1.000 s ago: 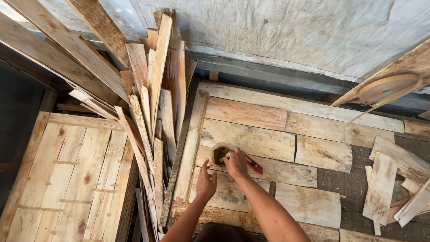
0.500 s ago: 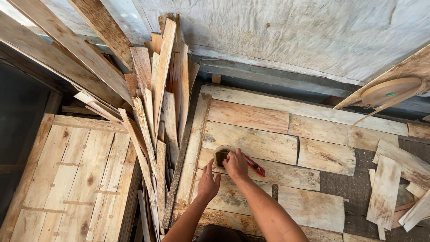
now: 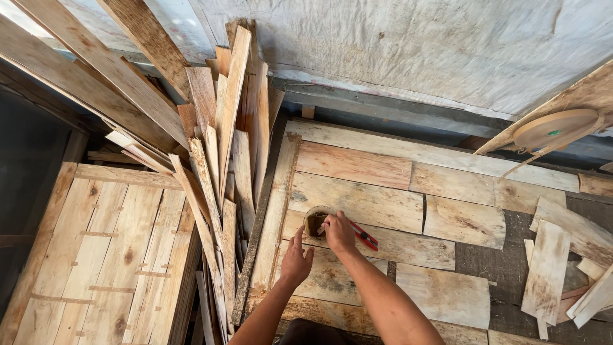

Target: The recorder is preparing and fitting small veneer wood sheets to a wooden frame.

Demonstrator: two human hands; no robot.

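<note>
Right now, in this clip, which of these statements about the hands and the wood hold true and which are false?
1. The right hand is at a small round container. True.
2. The left hand grips a hammer. False: it rests open on a plank.
3. A red-handled tool lies beside the right hand. True.
4. The leaning boards stand to the right of the hands. False: they stand to the left.
5. A round wooden disc lies at upper right. True.

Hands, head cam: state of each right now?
Left hand: open, fingers spread, flat on the wooden boards.
Right hand: closed at the small round container; what it grips cannot be told.
</note>
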